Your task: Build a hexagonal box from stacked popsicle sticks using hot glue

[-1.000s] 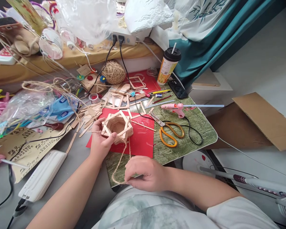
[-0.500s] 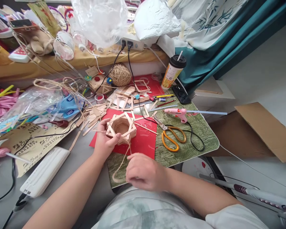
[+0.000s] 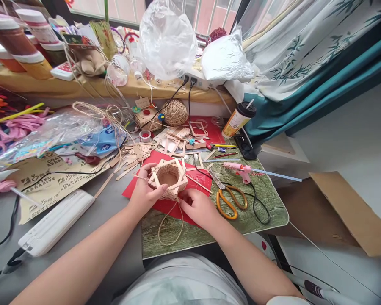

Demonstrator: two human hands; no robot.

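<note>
My left hand [image 3: 145, 189] grips the left side of a hexagonal popsicle-stick box [image 3: 178, 186], thumb on its near rim. The box is made of stacked wooden sticks and is hollow in the middle. At its near right corner, my right hand [image 3: 197, 205] has its fingers closed on a twine [image 3: 170, 244], close against the box wall. A loop of this twine hangs down over the green wood-pattern board. Another bit of twine sticks out past my left fingers. Beneath the box lies a red sheet [image 3: 135, 189].
Orange-handled scissors [image 3: 227, 203] and a pink glue gun [image 3: 239, 168] lie to the right. Loose popsicle sticks [image 3: 136, 154] and a twine ball [image 3: 175, 112] are behind. A drink cup [image 3: 236, 123] stands at the back right. A white power bank-like block [image 3: 57, 222] sits left.
My right hand has moved up from below the box to its near right corner. The twine now hangs in a loop. The whole view has tilted upward, and my left hand keeps its hold.
</note>
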